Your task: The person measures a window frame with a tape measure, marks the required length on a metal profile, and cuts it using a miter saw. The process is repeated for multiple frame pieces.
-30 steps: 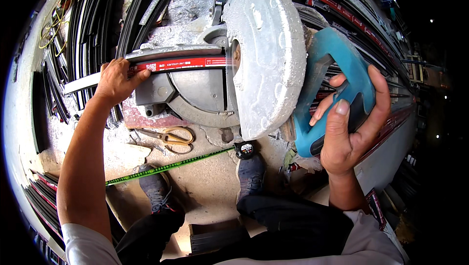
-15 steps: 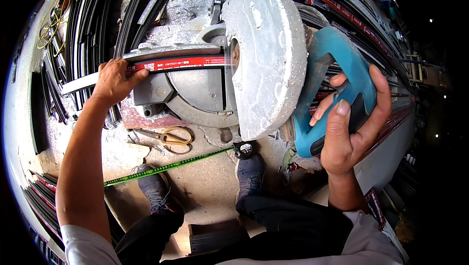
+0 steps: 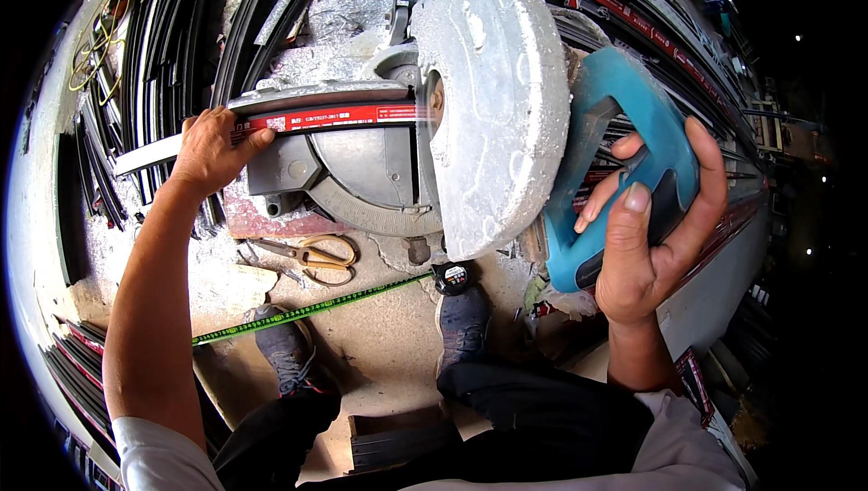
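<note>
My left hand [image 3: 212, 149] is closed around a long metal profile [image 3: 334, 118] with a red printed film. The profile lies along the fence of a miter saw [image 3: 506, 102], and its right end runs behind the dusty blade guard. With fingers through the loop, my right hand [image 3: 646, 238] grips the blue saw handle [image 3: 565, 247]. The grey saw base [image 3: 366, 170] with its curved scale sits below the profile. Whether the blade touches the profile is hidden by the guard.
Scissors [image 3: 321, 256] lie on the floor before the saw. A green tape measure [image 3: 452, 277] stretches its blade leftward past my shoes [image 3: 285, 351]. Dark profiles [image 3: 172, 48] crowd the left, and red-filmed ones [image 3: 642, 21] lie at the right. A yellow cord [image 3: 99, 48] hangs far left.
My right hand and the saw handle have shifted very slightly. The left hand and the profile look unmoved.
</note>
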A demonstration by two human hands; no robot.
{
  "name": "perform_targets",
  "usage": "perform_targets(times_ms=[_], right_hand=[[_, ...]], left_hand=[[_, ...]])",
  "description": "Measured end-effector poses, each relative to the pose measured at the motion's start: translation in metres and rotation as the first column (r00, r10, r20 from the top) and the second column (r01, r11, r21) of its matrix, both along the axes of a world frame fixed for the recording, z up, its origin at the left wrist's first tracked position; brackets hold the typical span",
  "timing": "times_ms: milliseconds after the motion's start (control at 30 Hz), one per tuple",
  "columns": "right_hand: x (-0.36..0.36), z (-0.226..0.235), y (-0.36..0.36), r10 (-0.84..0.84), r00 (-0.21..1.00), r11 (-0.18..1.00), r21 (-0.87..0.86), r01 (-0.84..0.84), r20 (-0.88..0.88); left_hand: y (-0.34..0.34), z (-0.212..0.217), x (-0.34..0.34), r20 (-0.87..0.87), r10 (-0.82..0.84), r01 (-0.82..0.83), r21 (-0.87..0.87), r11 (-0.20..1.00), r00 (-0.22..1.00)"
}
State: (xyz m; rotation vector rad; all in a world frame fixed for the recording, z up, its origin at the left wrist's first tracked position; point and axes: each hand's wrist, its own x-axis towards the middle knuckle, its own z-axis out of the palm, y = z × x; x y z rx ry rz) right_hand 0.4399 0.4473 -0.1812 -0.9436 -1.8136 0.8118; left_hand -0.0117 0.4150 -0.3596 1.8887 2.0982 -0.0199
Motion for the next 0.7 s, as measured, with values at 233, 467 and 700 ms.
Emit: perform_targets(times_ms=[233,467,700], right_hand=[[-0.005,0.007,0.002,0.004,0.999,1.0,-0.007,-0.003,0.041],[-0.006,0.012,0.004,-0.005,1.0,0.999,-0.047,0.005,-0.003],[-0.004,0.01,0.003,0.011,0.999,1.0,-0.023,-0.01,0.03]], left_hand=[[-0.001,-0.001,0.0,0.013,0.002,-0.002,0.005,1.0,1.0],[-0.002,0.002,0.003,0.016,0.014,-0.015,0.023,1.0,1.0],[-0.003,0.001,0.004,0.024,0.026,-0.027,0.045,0.999,0.999]])
